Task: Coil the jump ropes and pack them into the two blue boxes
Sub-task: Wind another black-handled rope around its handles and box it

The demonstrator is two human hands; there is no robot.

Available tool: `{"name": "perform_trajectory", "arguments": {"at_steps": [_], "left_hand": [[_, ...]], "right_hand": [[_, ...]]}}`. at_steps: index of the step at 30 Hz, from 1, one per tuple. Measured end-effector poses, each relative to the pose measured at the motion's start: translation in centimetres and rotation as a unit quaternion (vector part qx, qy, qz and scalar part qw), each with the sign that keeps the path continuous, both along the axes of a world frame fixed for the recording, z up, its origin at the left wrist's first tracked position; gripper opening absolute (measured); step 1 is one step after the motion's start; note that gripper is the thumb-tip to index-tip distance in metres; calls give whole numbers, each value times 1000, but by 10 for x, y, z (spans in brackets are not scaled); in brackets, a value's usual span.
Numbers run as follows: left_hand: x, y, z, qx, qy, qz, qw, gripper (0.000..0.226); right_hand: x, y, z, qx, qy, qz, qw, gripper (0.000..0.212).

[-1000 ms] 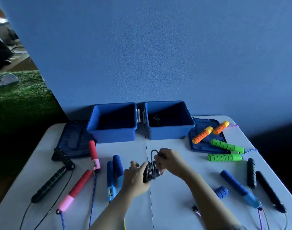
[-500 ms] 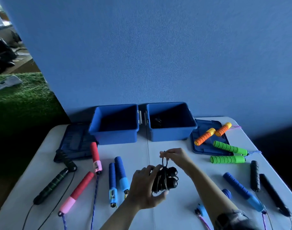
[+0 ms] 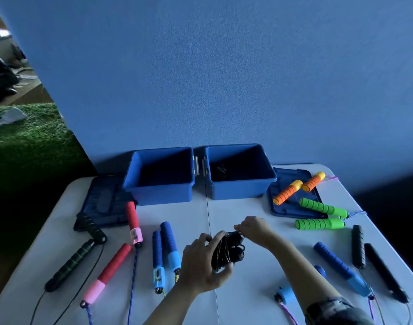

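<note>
Fingers (image 3: 220, 274) of the left hand (image 3: 202, 263) curl round the black coiled rope (image 3: 227, 250) above the counter (image 3: 247, 301); the right hand (image 3: 253, 228) pinches its top. A loosened pinch could spring the coils before the right blue box (image 3: 239, 191).

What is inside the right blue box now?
Inside the right blue box something dark lies on the bottom, perhaps a coiled black rope; it is too dim to tell. The near wall hides the front part of the floor.
</note>
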State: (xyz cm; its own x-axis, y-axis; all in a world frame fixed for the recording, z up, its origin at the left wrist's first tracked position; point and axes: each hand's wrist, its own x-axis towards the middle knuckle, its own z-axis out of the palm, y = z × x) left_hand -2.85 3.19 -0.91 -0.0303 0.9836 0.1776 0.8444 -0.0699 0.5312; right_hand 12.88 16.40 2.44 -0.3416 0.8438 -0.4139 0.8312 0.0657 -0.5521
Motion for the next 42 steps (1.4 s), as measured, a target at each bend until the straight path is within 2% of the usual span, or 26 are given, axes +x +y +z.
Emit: {"name": "perform_trajectory", "arguments": {"at_steps": [3, 6, 9, 12, 15, 18, 22, 24, 27, 29, 32, 35, 39, 42], "left_hand": [[1, 3, -6, -19, -14, 52, 998, 67], [6, 6, 0, -32, -61, 94, 993, 66], [5, 12, 4, -49, -126, 133, 982, 65], [2, 19, 1, -59, -172, 144, 973, 57], [3, 23, -2, -79, -232, 146, 958, 52], [5, 26, -1, -96, -305, 164, 933, 49], [3, 31, 5, -93, -339, 181, 918, 41], [4, 33, 8, -93, -324, 180, 924, 38], [8, 37, 11, -122, -342, 179, 914, 37], [9, 40, 15, -127, -349, 182, 910, 36], [8, 42, 26, -126, -351, 186, 909, 35], [10, 40, 31, -125, -366, 193, 902, 40], [15, 36, 31, -90, -359, 205, 906, 43], [17, 34, 30, -49, -381, 203, 901, 43]], "right_hand": [[-2, 0, 0, -31, 22, -22, 999, 30], [-4, -8, 3, -62, 129, -78, 987, 26], [-9, -21, 1, -126, 263, -155, 944, 19], [-13, -33, -7, -164, 352, -223, 894, 23], [-17, -41, -10, -196, 383, -236, 871, 28], [-19, -45, -15, -199, 406, -242, 858, 23], [-28, -53, -24, -130, 421, -252, 861, 15], [-34, -59, -24, -62, 401, -265, 875, 20], [-36, -65, -20, 18, 390, -249, 886, 33], [-33, -70, -12, 28, 388, -200, 899, 36], [-29, -72, -2, 11, 379, -113, 919, 55], [-28, -70, -2, -28, 390, -82, 917, 71], [-31, -68, -3, 33, 336, -89, 937, 66], [-37, -71, 3, 49, 338, -130, 931, 56]]}}
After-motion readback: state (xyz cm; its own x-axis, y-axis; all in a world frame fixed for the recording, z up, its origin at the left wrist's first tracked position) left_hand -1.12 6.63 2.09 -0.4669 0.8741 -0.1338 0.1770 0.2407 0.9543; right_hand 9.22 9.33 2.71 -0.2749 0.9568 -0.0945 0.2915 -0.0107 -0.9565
